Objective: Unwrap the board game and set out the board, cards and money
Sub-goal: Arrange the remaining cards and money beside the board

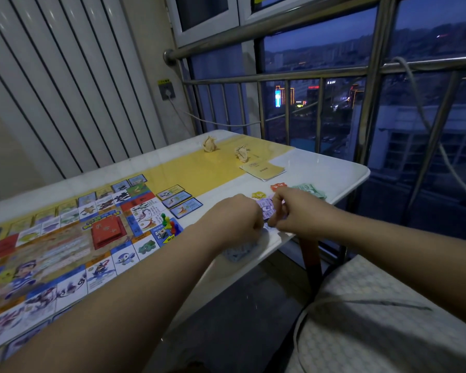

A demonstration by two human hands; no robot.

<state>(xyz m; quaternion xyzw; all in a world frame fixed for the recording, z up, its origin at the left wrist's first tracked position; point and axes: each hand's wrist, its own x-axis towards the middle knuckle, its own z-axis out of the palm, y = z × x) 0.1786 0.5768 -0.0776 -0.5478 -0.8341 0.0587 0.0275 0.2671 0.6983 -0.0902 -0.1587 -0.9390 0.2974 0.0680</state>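
Head view, hands doing what?
— Left hand and right hand meet at the tabletop edge, fingers curled, pinching purple notes.
— Board?
— Board lies flat at 9 o'clock of the hands. It carries a red card stack mid-board and pawns on its corner. Green notes at 1 o'clock.

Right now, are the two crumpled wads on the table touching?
Apart. Head view shows bare yellow tabletop between the left crumpled wad and the right crumpled wad.
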